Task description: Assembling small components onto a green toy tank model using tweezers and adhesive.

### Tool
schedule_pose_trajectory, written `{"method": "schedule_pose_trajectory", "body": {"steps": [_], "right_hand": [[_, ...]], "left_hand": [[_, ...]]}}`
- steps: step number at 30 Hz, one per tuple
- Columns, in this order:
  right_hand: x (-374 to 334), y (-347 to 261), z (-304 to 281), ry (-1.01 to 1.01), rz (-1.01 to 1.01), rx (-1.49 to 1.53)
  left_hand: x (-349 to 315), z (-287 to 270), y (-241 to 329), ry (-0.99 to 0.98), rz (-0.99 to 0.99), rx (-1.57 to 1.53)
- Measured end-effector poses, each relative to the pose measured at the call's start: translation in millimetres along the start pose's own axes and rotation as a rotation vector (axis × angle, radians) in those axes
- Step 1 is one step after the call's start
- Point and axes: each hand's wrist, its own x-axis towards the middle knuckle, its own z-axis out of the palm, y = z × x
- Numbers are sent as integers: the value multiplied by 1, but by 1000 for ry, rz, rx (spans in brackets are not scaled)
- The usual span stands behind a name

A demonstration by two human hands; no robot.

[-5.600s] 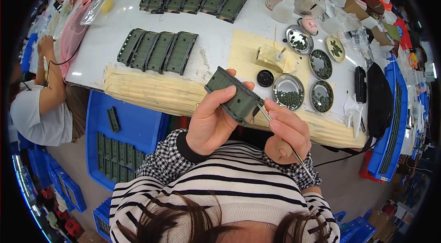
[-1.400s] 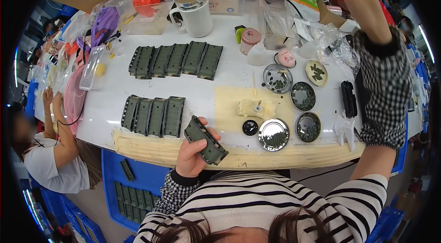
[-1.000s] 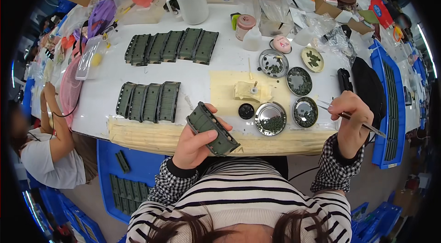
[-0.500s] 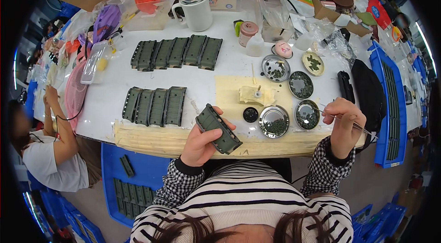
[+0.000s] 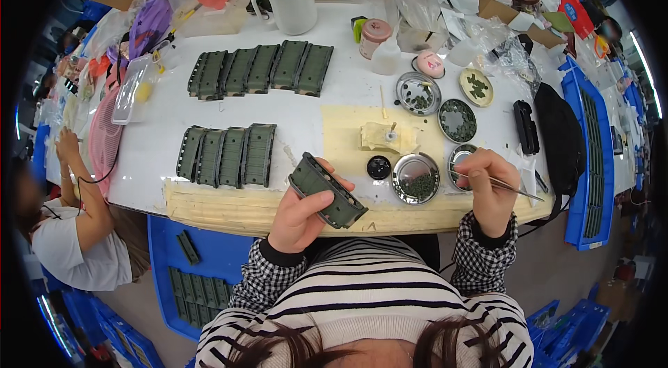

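My left hand (image 5: 296, 220) is closed round a dark green, curved plastic casing (image 5: 321, 183), thumb on its face, tilted above the table's front edge. Thin metal tweezers (image 5: 520, 192) are pinched in my right hand (image 5: 491, 185). That hand is over the near right part of a round metal dish (image 5: 452, 153) and partly hides it. Whether the tweezer tips hold anything is too small to tell. Just left stands another metal dish (image 5: 415, 203) of small dark green pieces. Beside it is a small black pot (image 5: 378, 167).
Two rows of similar green casings (image 5: 261, 70) lie to the left. More dishes, a white mug (image 5: 291, 9) and plastic bags stand farther back. Blue trays of green parts flank the table, one (image 5: 158, 263) below left. At far left sits another person (image 5: 83, 243).
My right hand has moved left with the tweezers, from beside the metal dish to over its edge. My left hand still holds the casing. The view has shifted slightly.
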Motion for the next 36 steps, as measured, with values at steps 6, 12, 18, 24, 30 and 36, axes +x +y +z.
{"method": "schedule_pose_trajectory", "body": {"steps": [6,12,18,24,30,36], "right_hand": [[-19,9,5,-55,141,-66],[-23,23,12,-94,63,-183],[-12,33,16,-168,-188,-458],[-9,35,17,-182,-239,-509],[-8,33,17,-206,-245,-535],[-8,33,18,-180,-245,-450]], "left_hand": [[0,17,2,21,0,-8],[1,26,-1,126,-35,52],[1,43,-3,196,5,219],[0,52,-4,147,118,312],[-2,38,-9,110,63,383],[0,36,-12,97,5,364]]}}
